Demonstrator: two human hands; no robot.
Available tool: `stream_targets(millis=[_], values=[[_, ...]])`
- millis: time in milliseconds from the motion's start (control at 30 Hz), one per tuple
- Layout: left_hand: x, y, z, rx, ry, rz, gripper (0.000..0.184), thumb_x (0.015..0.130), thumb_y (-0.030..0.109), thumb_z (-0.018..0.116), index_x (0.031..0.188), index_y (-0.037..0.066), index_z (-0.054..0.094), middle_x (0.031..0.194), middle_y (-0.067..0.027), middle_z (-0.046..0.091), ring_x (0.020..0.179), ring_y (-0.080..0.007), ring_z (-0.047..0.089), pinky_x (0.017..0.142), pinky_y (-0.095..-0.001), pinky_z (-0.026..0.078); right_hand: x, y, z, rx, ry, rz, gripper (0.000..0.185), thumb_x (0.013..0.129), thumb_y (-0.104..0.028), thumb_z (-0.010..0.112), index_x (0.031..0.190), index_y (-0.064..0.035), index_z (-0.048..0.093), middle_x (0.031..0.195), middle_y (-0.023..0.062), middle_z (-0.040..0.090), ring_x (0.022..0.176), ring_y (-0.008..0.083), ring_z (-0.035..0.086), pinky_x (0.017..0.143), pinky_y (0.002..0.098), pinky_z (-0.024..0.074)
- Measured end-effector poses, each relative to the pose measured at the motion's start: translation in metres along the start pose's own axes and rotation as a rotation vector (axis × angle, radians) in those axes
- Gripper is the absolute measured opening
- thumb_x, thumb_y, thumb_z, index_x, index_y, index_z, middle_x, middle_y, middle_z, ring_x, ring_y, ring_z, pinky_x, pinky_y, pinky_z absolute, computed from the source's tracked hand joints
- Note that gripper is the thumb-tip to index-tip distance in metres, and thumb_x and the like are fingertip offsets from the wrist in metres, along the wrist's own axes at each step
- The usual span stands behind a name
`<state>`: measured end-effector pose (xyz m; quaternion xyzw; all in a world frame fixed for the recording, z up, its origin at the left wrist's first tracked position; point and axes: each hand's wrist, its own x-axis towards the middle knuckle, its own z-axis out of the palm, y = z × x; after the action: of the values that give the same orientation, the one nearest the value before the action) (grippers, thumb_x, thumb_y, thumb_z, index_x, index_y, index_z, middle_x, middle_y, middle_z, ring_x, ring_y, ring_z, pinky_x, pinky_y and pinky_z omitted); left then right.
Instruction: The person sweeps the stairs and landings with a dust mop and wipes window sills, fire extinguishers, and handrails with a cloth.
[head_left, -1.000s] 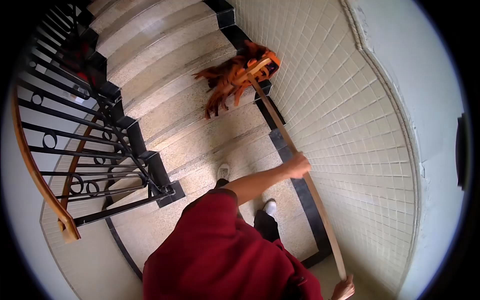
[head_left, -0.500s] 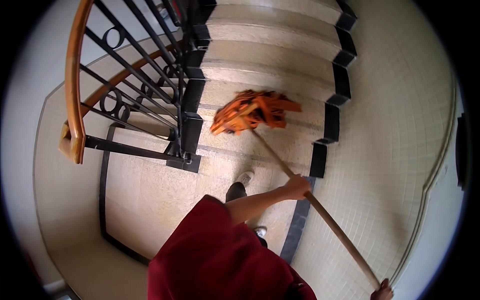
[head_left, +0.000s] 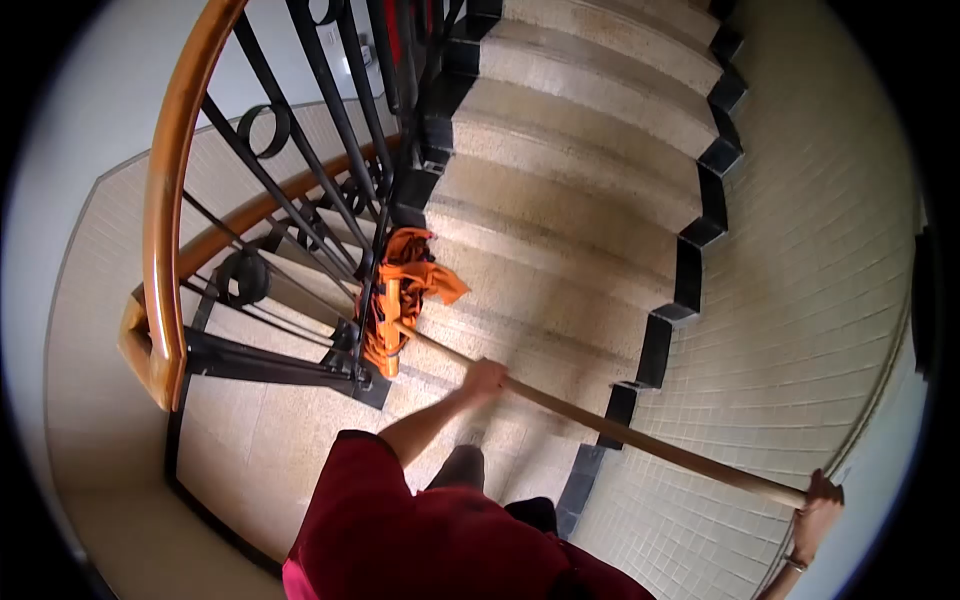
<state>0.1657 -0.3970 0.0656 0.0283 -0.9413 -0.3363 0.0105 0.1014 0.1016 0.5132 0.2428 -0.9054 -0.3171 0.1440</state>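
An orange cloth-strip mop (head_left: 425,278) rests on a lower stair at its left end, against the black edging and the foot of the railing. Its wooden handle (head_left: 640,440) slants from the head down to the right. My left hand (head_left: 486,381) is closed round the handle's lower part, not far from the mop head. At the handle's top end, close to the tiled wall, my right hand (head_left: 820,505) grips the wood; a band circles that wrist.
Pale stone stairs (head_left: 575,160) with black side edging climb away ahead. On the left stands a black metal railing (head_left: 265,170) with a wooden handrail (head_left: 165,210). A tiled wall (head_left: 800,300) runs along the right. My foot is near the bottom stair.
The mop head has swept from mid-stair to the left end beside the railing. My left hand has moved left with the handle, and my right hand has risen along the wall.
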Motion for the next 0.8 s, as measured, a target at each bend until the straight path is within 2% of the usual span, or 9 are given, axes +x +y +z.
stream_targets(millis=[100,200,300,400,533,567,633,667,800], values=[[0.016,0.062,-0.038,-0.035,-0.169,-0.004,0.012,0.064,0.020,0.061,0.072,0.013,0.064,0.068,-0.0102,0.061,0.069,-0.0315,0.060,0.064,-0.0441,0.047,-0.019,0.078,0.019,-0.016,-0.005,0.185,0.035,0.065,0.006,0.049,0.099,0.0051,0.056,0.077,0.0165,0.054,0.074,0.0338,0.052,0.074,0.0444,0.0437],[0.026,0.098,-0.053,-0.105,-0.023,0.072,0.013,0.064,0.022,0.062,0.074,0.013,0.065,0.066,-0.0110,0.061,0.068,-0.0312,0.060,0.063,-0.0440,0.047,-0.028,0.142,0.022,-0.134,0.323,0.256,0.033,0.075,0.004,0.048,0.107,0.0076,0.052,0.096,0.0206,0.057,0.089,0.0376,0.052,0.087,0.0453,0.0419],[0.046,0.127,-0.083,-0.101,-0.070,0.080,0.018,0.065,0.027,0.065,0.077,0.013,0.066,0.070,-0.0103,0.062,0.071,-0.0312,0.061,0.066,-0.0438,0.047,-0.013,0.189,0.032,-0.158,0.369,0.199,0.035,0.076,0.007,0.046,0.111,0.0072,0.049,0.094,0.0189,0.053,0.087,0.0348,0.049,0.077,0.0394,0.0430],[0.071,0.133,-0.102,-0.078,-0.020,0.079,0.019,0.065,0.028,0.066,0.076,0.012,0.065,0.068,-0.0117,0.061,0.070,-0.0317,0.060,0.066,-0.0439,0.047,0.004,0.223,0.039,-0.012,0.183,0.297,0.036,0.078,0.004,0.047,0.114,0.0071,0.048,0.100,0.0182,0.052,0.090,0.0336,0.048,0.080,0.0361,0.0422],[0.115,0.145,-0.130,-0.075,0.004,0.034,0.014,0.065,0.025,0.062,0.070,0.012,0.064,0.066,-0.0121,0.059,0.068,-0.0315,0.059,0.062,-0.0440,0.045,0.039,0.297,0.068,0.208,0.309,0.332,0.041,0.086,-0.004,0.048,0.126,0.0016,0.043,0.107,0.0146,0.056,0.094,0.0286,0.053,0.080,0.0332,0.0439],[0.127,0.151,-0.143,-0.035,0.032,0.062,0.021,0.060,0.032,0.069,0.071,0.015,0.064,0.064,-0.0082,0.059,0.066,-0.0290,0.059,0.060,-0.0422,0.045,0.057,0.316,0.058,-0.084,0.426,0.164,0.027,0.083,-0.007,0.049,0.109,-0.0044,0.049,0.090,0.0111,0.056,0.079,0.0270,0.054,0.068,0.0337,0.0438],[0.152,0.166,-0.173,-0.086,0.177,0.111,0.016,0.061,0.026,0.066,0.063,0.012,0.058,0.055,-0.0088,0.054,0.057,-0.0303,0.056,0.053,-0.0411,0.043,0.119,0.288,-0.016,-0.643,0.683,-0.188,0.010,0.076,-0.013,0.051,0.076,-0.0166,0.060,0.056,0.0043,0.058,0.048,0.0238,0.056,0.045,0.0348,0.0435],[0.164,0.177,-0.190,-0.075,0.188,0.120,0.014,0.061,0.023,0.065,0.062,0.011,0.057,0.056,-0.0091,0.054,0.056,-0.0303,0.056,0.052,-0.0409,0.043,0.157,0.196,-0.090,-0.457,0.555,0.123,0.010,0.077,-0.014,0.053,0.073,-0.0128,0.062,0.059,0.0019,0.058,0.050,0.0215,0.055,0.047,0.0320,0.0437],[0.214,0.217,-0.249,-0.061,0.263,0.164,0.009,0.058,0.019,0.063,0.062,0.012,0.058,0.056,-0.0078,0.055,0.056,-0.0293,0.056,0.053,-0.0408,0.043,0.182,0.254,-0.115,-0.463,0.718,0.097,0.015,0.079,-0.018,0.050,0.073,-0.0162,0.064,0.060,0.0010,0.058,0.049,0.0194,0.055,0.045,0.0324,0.0427]])
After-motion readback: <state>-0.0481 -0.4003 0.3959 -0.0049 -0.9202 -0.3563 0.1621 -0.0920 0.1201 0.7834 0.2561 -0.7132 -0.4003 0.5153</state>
